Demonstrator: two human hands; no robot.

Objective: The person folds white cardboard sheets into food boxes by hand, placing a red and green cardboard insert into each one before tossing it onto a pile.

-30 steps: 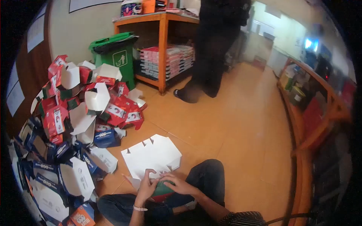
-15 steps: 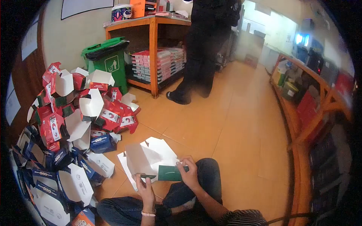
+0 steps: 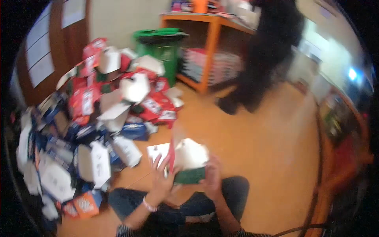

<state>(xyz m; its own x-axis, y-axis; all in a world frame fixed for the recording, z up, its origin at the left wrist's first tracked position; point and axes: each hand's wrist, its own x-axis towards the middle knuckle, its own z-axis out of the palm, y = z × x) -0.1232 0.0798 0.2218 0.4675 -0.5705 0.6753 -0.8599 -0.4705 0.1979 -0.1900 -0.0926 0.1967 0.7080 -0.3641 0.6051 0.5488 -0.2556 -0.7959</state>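
Note:
Between my hands is a partly folded carton (image 3: 191,155), white inside with a dark green panel facing me and a red edge at its left. My left hand (image 3: 161,179) is against the carton's left side, fingers up and apart along the red panel. On the right side, my right hand (image 3: 213,177) grips the carton's edge by the green panel, its fingers bent around it. Motion blurs both hands. Another white sheet (image 3: 156,152) lies on the floor behind my left hand.
A large heap of red cartons (image 3: 82,100) and blue cartons (image 3: 134,130) lies at the left. Behind it stands a green bin (image 3: 160,49) beside a wooden table (image 3: 213,47). A person in dark clothes (image 3: 268,59) stands beyond. Shelving (image 3: 351,166) runs along the right.
The view has swung left, so the scene sits further right. The carton has been raised and folded up, with a red side now showing. My left hand has moved onto its left side.

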